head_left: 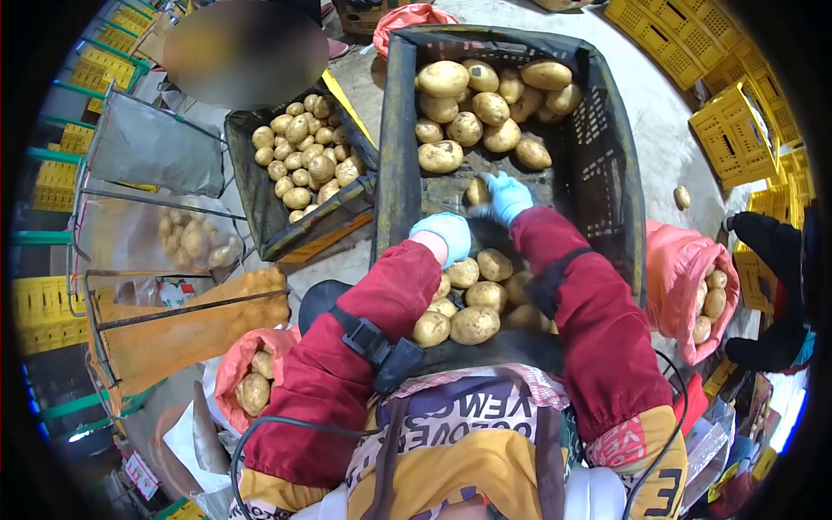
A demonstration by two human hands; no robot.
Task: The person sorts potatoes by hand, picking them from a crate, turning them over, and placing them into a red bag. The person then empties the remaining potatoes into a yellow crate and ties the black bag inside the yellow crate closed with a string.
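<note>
A large dark plastic crate (401,130) is in front of me, with potatoes at its far end and more at its near end. My left hand (444,232), in a light blue glove, hangs over the crate's left part, just beyond the near potatoes (475,325). Its back faces me and its fingers are hidden. My right hand (507,198), gloved too and slightly blurred, is in the middle of the crate. Its fingers are apart, with the tips right at a single small potato (476,192). Larger potatoes (490,108) lie beyond it.
A smaller black crate of potatoes (312,156) stands left. Pink sacks of potatoes (689,286) flank me. A wire rack holds an orange mesh bag (191,325) and a clear bag. Yellow crates (737,134) line the right; one loose potato (682,198) lies on the floor. People are nearby.
</note>
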